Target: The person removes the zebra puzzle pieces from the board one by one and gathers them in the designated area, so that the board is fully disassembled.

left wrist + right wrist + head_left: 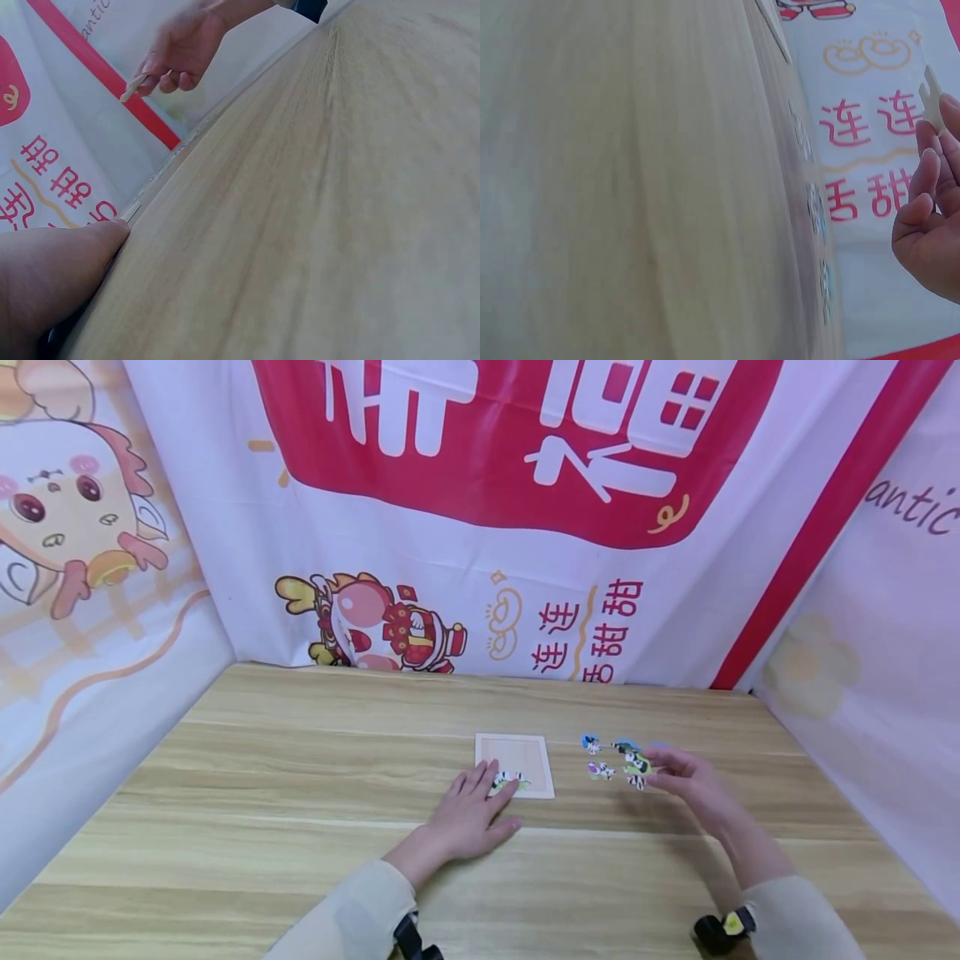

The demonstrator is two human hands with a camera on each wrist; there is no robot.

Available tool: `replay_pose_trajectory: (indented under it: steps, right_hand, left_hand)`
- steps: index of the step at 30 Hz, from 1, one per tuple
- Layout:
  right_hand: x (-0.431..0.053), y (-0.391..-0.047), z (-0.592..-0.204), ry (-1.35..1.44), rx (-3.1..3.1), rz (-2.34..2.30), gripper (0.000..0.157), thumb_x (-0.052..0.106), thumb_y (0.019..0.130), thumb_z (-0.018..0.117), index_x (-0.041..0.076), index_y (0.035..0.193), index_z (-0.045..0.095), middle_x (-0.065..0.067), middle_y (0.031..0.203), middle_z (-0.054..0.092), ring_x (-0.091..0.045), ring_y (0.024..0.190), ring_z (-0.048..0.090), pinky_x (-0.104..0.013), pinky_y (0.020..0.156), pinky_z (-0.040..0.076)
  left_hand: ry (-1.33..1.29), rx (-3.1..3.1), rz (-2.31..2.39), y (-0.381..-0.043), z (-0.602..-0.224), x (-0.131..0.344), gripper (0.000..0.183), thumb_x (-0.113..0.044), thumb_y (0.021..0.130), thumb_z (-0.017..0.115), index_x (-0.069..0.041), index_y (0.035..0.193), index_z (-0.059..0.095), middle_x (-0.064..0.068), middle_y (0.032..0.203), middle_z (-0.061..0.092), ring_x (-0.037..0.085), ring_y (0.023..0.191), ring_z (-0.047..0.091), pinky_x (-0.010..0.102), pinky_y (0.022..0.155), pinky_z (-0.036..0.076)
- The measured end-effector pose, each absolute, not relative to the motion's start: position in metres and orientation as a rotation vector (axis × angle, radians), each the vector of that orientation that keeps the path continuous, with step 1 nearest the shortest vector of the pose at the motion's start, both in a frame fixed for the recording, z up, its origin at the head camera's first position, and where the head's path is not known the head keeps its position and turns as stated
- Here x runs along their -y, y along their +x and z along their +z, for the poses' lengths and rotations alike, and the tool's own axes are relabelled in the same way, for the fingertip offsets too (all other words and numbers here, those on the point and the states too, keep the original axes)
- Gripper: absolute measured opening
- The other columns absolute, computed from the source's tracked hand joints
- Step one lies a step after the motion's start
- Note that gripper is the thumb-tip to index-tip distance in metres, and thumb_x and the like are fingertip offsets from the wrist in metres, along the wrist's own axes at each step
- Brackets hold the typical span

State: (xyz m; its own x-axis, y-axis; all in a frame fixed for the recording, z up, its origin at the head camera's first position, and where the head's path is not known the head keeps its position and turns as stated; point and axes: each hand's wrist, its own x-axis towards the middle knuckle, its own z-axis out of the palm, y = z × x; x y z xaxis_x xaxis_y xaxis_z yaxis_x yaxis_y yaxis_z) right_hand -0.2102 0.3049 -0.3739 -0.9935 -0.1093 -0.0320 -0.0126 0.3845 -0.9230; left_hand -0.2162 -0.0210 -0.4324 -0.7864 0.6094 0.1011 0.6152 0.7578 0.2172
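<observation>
My left hand (467, 817) rests with spread, straight fingers on the near left part of a shallow pale puzzle tray (551, 778). Beside those fingers, a black, white and green puzzle piece (517, 779) lies in the tray's near side. To the right, my right hand (701, 789) pinches a puzzle piece (637, 763) between thumb and fingers, raised above the table. In the right wrist view this held piece (932, 105) appears as a pale, notched edge; its printed side faces away. The left wrist view shows the same piece (133, 88) nearly edge-on.
Several loose puzzle pieces lie right of the tray, among them a blue one (590, 743) and a purple-marked one (600, 769). They sit on a wood-grain table (300, 793). Printed cloth walls (480, 560) enclose its back and sides.
</observation>
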Motion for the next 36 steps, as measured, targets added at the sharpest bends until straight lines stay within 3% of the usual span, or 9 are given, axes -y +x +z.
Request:
replay_pose_trajectory:
  steps: [10,15,24,36]
  right_hand:
    - [-0.341,-0.194,-0.381,-0.137,-2.585,-1.678,0.040,0.017,0.080,0.061,0.000,0.115,0.050,0.000,0.099,0.055,-0.009,0.088,0.050,-0.024,0.075,0.043]
    - [-0.356,-0.191,-0.387,-0.195,-2.573,-1.749,0.030,0.006,0.081,0.058,-0.001,0.110,0.053,0.008,0.093,0.057,-0.005,0.085,0.052,-0.021,0.073,0.043]
    - [-0.373,-0.183,-0.400,-0.194,-2.578,-1.707,0.037,0.004,0.079,0.059,-0.008,0.112,0.049,0.001,0.091,0.059,-0.014,0.078,0.054,-0.030,0.064,0.045]
    - [-0.380,-0.182,-0.417,-0.039,-2.676,-1.570,0.045,0.013,0.074,0.066,-0.007,0.111,0.050,-0.002,0.092,0.060,-0.013,0.079,0.053,-0.026,0.065,0.042]
  left_hand:
    - [-1.019,2.922,-0.359,-0.217,-0.434,0.020,0.060,-0.054,0.088,0.027,-0.020,0.137,0.025,0.017,0.141,0.009,0.030,0.128,0.004,0.048,0.099,0.007]
    - [-1.014,2.927,-0.365,-0.216,-0.433,0.020,0.060,-0.053,0.087,0.027,-0.020,0.137,0.025,0.017,0.141,0.009,0.030,0.128,0.004,0.047,0.099,0.007]
    - [-1.009,2.933,-0.371,-0.216,-0.434,0.019,0.060,-0.054,0.087,0.027,-0.020,0.137,0.026,0.017,0.141,0.010,0.030,0.128,0.004,0.048,0.099,0.007]
    - [-1.001,2.939,-0.360,-0.216,-0.433,0.020,0.060,-0.054,0.087,0.027,-0.021,0.137,0.024,0.016,0.141,0.008,0.029,0.128,0.003,0.047,0.100,0.006]
